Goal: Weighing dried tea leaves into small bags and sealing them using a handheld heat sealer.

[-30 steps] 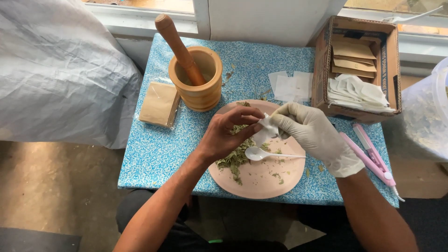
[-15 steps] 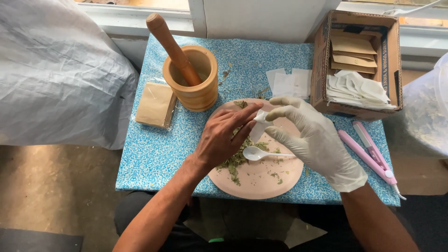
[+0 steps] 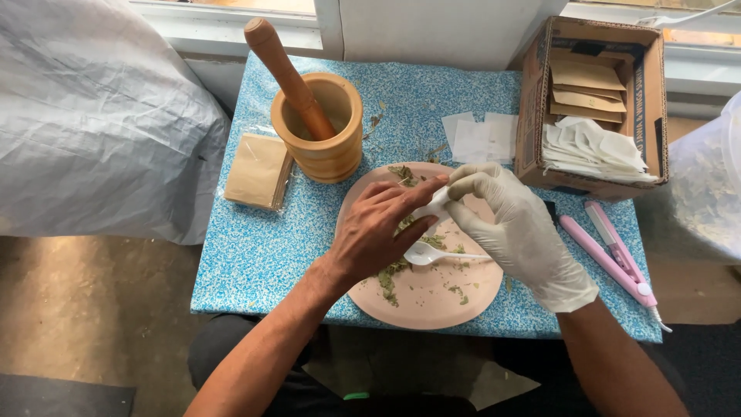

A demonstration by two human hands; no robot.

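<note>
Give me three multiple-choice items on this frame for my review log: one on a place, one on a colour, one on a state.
1. Where does the wooden pestle stand?
A. In the wooden mortar
B. On the pink plate
C. In the cardboard box

2. What colour is the flat clamp tool lying right of the plate?
A. Green
B. Pink
C. Black

3. How are the two hands dressed?
A. Both gloved
B. Both bare
C. Right hand in a white glove, left hand bare

Answers:
1. A, since the pestle leans inside the mortar at the table's far side.
2. B, since the tool on the blue speckled tablecloth is pale pink.
3. C, since only the right hand wears a glove; together the hands hold a small white sachet over the plate.
</note>
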